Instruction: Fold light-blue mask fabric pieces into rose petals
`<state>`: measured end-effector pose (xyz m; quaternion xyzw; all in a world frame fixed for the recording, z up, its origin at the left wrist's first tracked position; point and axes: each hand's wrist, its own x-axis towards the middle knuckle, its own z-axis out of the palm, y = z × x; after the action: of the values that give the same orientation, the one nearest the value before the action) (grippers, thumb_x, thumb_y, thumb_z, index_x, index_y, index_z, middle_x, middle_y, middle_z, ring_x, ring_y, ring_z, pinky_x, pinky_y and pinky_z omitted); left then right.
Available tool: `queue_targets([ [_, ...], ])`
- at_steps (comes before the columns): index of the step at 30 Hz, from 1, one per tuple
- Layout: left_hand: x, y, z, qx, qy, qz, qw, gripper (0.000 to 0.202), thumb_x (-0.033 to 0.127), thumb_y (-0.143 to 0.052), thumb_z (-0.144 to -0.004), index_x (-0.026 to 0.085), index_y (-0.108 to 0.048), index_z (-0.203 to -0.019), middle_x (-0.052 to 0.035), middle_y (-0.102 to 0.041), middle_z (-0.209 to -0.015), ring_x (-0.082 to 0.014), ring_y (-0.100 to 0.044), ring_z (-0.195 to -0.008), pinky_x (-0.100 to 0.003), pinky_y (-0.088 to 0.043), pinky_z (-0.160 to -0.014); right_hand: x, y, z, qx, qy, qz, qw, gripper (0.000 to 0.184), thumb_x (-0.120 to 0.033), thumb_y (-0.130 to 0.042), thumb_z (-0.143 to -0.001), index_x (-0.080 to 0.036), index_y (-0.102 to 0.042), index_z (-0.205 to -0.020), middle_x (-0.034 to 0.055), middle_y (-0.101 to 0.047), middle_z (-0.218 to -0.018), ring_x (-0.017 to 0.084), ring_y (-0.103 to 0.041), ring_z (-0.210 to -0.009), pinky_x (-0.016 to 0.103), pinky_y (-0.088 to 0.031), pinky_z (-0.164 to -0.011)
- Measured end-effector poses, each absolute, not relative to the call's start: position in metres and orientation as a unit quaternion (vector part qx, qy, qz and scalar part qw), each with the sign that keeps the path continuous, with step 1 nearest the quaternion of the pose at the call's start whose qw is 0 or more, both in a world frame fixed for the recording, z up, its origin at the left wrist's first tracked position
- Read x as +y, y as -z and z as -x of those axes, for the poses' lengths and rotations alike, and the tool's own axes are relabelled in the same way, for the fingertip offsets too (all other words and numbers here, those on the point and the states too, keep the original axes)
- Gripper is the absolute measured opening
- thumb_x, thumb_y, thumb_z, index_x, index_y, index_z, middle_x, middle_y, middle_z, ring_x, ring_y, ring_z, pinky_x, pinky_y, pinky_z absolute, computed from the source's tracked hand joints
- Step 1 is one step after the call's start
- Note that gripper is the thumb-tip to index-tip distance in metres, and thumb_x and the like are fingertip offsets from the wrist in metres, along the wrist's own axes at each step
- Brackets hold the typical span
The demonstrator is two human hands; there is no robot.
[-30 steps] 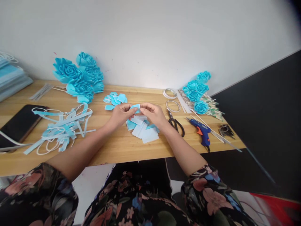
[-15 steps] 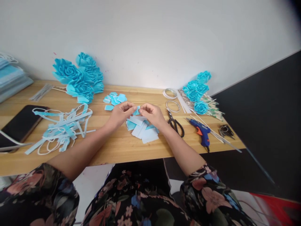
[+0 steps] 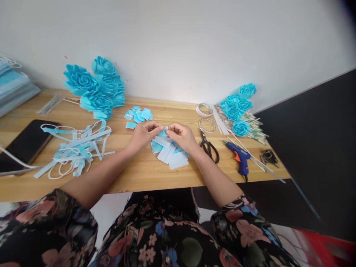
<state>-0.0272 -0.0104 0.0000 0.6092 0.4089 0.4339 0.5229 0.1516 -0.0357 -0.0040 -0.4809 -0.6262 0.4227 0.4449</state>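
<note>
A small blue fabric piece (image 3: 166, 128) is pinched between my two hands, mostly covered by the fingertips. My left hand (image 3: 148, 134) is closed on its left side, thumb against forefinger. From the right, my right hand (image 3: 181, 135) grips it the same way. Just below the hands lies a loose pile of blue and white cut pieces (image 3: 170, 152). Behind my left hand, several smaller blue pieces with trimmed corners (image 3: 140, 115) are scattered on the wooden table (image 3: 133, 174).
To the right lie black-handled scissors (image 3: 208, 145), tape rolls (image 3: 204, 109), a blue glue gun (image 3: 241, 157) and small blue flowers (image 3: 236, 105). On the left are cut straps (image 3: 78, 146), a phone (image 3: 25, 144), large blue flowers (image 3: 96, 87) and stacked masks (image 3: 15, 89).
Both hands still hold the blue piece at nearly the same place, with the fingers slightly shifted. The whole view has tilted a little; objects on the table have not moved.
</note>
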Motion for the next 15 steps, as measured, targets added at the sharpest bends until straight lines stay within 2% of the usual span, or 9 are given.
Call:
queue_targets([
  [5,-0.0104,-0.0005,0.0277,0.406,-0.39,-0.625,0.541,0.033,0.049,-0.068,-0.076,0.016,-0.062,-0.075,0.0029,-0.055,-0.058,-0.0079,-0.046,-0.049,-0.021,-0.038,-0.049,-0.0362,0.0023,-0.1504,-0.604,-0.417,0.496,0.464,0.024,-0.041,-0.065,-0.078,-0.019,-0.058,-0.074,-0.0034,-0.053,-0.065,0.009,-0.045,-0.061,0.024,-0.038,-0.059],
  [10,-0.0098,0.0005,0.028,0.403,-0.356,-0.635,0.554,0.029,0.042,-0.069,-0.071,0.017,-0.055,-0.066,0.0037,-0.052,-0.056,-0.0076,-0.046,-0.05,-0.02,-0.034,-0.047,-0.0365,0.0018,-0.1489,-0.587,-0.421,0.504,0.472,0.024,-0.043,-0.066,-0.076,-0.02,-0.059,-0.074,-0.0029,-0.055,-0.066,0.01,-0.048,-0.061,0.025,-0.042,-0.06],
  [15,-0.0109,-0.0027,0.0277,0.402,-0.35,-0.63,0.565,0.028,0.04,-0.069,-0.071,0.017,-0.055,-0.066,0.0036,-0.052,-0.056,-0.0075,-0.046,-0.05,-0.02,-0.036,-0.047,-0.0366,0.005,-0.1496,-0.576,-0.44,0.512,0.461,0.027,-0.046,-0.066,-0.077,-0.02,-0.06,-0.076,-0.0015,-0.058,-0.07,0.012,-0.053,-0.065,0.026,-0.046,-0.065],
])
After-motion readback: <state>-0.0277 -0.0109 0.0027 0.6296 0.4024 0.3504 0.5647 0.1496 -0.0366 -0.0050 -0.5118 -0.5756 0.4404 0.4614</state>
